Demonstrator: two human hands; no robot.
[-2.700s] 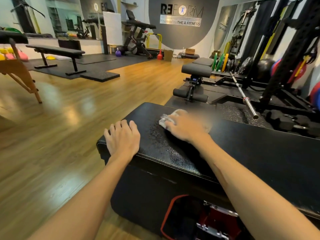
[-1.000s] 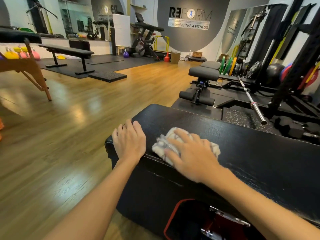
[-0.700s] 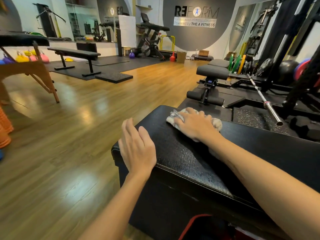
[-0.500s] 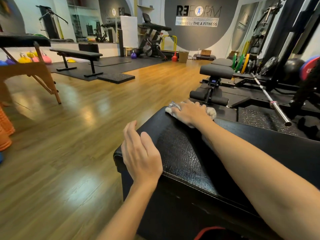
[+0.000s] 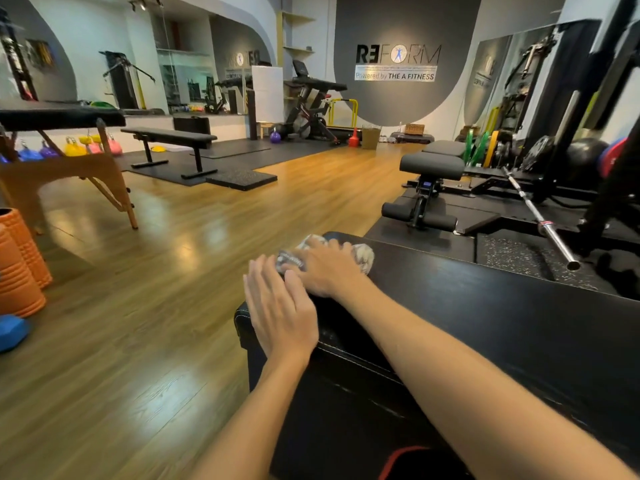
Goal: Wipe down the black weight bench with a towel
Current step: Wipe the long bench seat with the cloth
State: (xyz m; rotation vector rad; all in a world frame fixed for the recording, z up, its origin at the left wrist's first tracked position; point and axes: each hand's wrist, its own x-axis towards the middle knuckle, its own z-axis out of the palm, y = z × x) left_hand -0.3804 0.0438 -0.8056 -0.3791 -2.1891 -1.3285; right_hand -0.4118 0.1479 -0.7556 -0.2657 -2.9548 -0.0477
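The black padded weight bench fills the lower right of the head view, its left end near the middle. My right hand presses a crumpled white-grey towel flat on the bench's far left corner; most of the towel is hidden under the palm. My left hand rests flat, fingers together, on the bench's near left edge, holding nothing. It overlaps the towel's near side, so I cannot tell whether they touch.
Wooden floor stretches left of the bench. Orange foam rollers and a blue dumbbell sit far left. A barbell, rack and another padded bench stand behind on the right. A massage table stands at left.
My right hand slid the towel from the bench's near edge out to its far left corner. My left hand stayed on the near edge. The view shifted leftward.
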